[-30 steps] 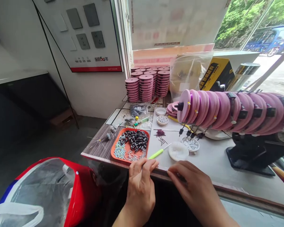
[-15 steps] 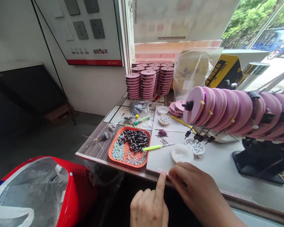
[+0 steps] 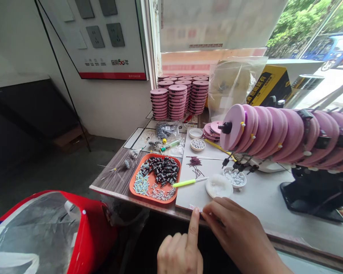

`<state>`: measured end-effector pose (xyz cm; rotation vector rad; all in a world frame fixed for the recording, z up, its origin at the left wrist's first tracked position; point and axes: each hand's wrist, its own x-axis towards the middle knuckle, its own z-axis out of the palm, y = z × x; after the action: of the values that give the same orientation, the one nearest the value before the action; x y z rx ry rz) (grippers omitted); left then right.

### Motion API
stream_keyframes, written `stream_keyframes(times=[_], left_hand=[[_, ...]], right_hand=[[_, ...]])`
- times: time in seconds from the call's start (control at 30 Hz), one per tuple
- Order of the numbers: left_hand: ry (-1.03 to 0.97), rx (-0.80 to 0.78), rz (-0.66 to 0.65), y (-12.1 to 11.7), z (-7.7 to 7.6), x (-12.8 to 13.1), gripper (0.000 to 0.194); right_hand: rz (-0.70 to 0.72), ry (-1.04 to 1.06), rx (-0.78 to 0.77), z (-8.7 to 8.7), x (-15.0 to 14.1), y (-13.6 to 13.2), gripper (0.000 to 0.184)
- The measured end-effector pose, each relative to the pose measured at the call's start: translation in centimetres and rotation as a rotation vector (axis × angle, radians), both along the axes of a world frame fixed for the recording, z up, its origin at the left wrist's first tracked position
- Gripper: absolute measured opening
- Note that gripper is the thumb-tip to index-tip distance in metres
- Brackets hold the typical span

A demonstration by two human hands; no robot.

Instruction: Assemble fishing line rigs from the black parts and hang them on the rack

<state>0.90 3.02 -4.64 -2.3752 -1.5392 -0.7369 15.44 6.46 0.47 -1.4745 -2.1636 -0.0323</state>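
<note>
My left hand (image 3: 180, 251) is low at the table's front edge, curled into a fist with only the index finger stretched up. That fingertip touches a small pale strip (image 3: 194, 208) on the edge of the white mat (image 3: 260, 198). My right hand (image 3: 234, 228) lies next to it, fingers pinched together at the same spot; what they pinch is hidden. Just beyond lie a green-handled tool (image 3: 184, 183), a white round dish (image 3: 217, 186) and a small bowl of beads (image 3: 234, 177).
An orange tray (image 3: 133, 188) of small black and pale parts sits on the left. On the right, a black stand holds a row of pink discs (image 3: 274, 133). Stacks of pink discs (image 3: 177, 99) stand at the back. A red plastic-wrapped object (image 3: 60, 228) is at lower left.
My left hand has drawn back from the table edge and curled, leaving only its index finger on the edge. The right hand has stayed in place. The green tool now lies flatter.
</note>
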Motion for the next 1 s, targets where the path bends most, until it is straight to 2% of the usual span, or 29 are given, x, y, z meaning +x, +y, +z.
stream_keyframes(times=[0.27,0.43,0.53,0.67,0.9,1.0], left_hand=[[0.056,0.009,-0.009,0.0,0.2,0.0,0.055],[0.16,-0.008,-0.046,0.0,0.5,-0.2,0.06],[0.148,-0.013,-0.057,0.1,0.5,-0.4,0.066],[0.141,0.007,-0.065,0.4,0.5,-0.5,0.081],[0.179,0.016,-0.058,0.7,0.6,-0.6,0.081],[0.191,0.012,-0.052,0.8,0.5,-0.7,0.081]], right_hand=[[0.045,-0.043,0.077,0.3,-0.1,-0.2,0.048],[0.205,-0.175,0.207,2.2,2.9,-1.1,0.042],[0.235,-0.256,0.238,3.1,5.2,-1.6,0.041],[0.239,-0.33,0.176,3.2,7.3,-1.8,0.04],[0.247,-0.351,-0.022,2.6,9.2,-1.5,0.024],[0.25,-0.369,-0.036,2.6,9.6,-1.5,0.02]])
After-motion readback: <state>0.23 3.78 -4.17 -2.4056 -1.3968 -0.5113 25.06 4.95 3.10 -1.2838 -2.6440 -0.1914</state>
